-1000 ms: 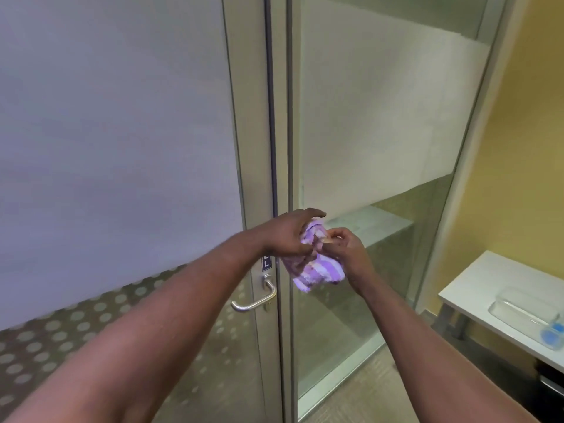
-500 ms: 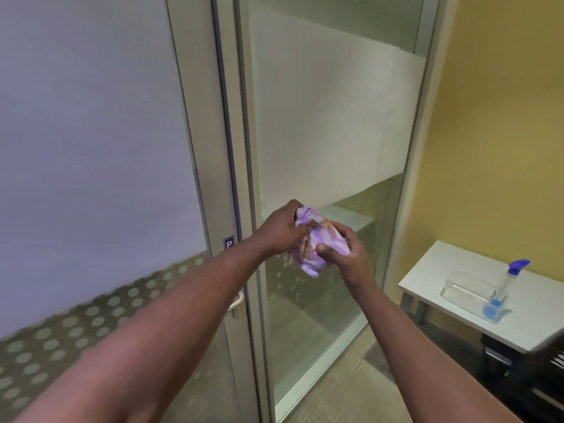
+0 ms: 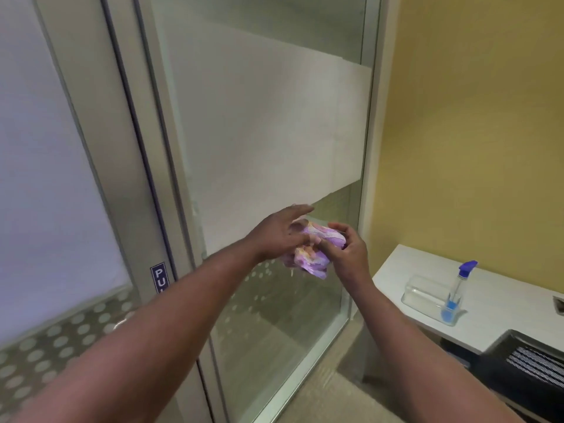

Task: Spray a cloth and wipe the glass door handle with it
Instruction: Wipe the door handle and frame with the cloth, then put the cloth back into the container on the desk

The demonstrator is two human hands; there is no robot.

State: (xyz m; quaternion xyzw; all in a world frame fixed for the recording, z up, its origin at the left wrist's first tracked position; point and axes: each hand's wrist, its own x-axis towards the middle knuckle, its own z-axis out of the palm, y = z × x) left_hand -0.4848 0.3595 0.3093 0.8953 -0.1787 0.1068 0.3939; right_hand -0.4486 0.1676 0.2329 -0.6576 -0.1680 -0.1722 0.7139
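The right hand point(image 3: 348, 257) has its grip pinched on the bunched purple cloth point(image 3: 311, 254). The left hand point(image 3: 279, 233) touches the cloth, grip spread. The spray bottle point(image 3: 457, 290) stands near the counter point(image 3: 503, 309) front edge.

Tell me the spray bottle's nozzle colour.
Blue nozzle on the spray bottle, clear body with blue liquid low inside; head view.

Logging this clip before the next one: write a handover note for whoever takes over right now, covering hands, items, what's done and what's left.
Left hand: fingers spread open, resting against the cloth.
Right hand: grip closed on the cloth, bunched in front of the glass panel.
Spray bottle: upright in a clear tray on the white table, at right, untouched.
Door handle: mostly hidden behind the left forearm, at lower left.
Done: cloth in hand.
Left: whether it has been sprayed cannot be told; wipe the handle.
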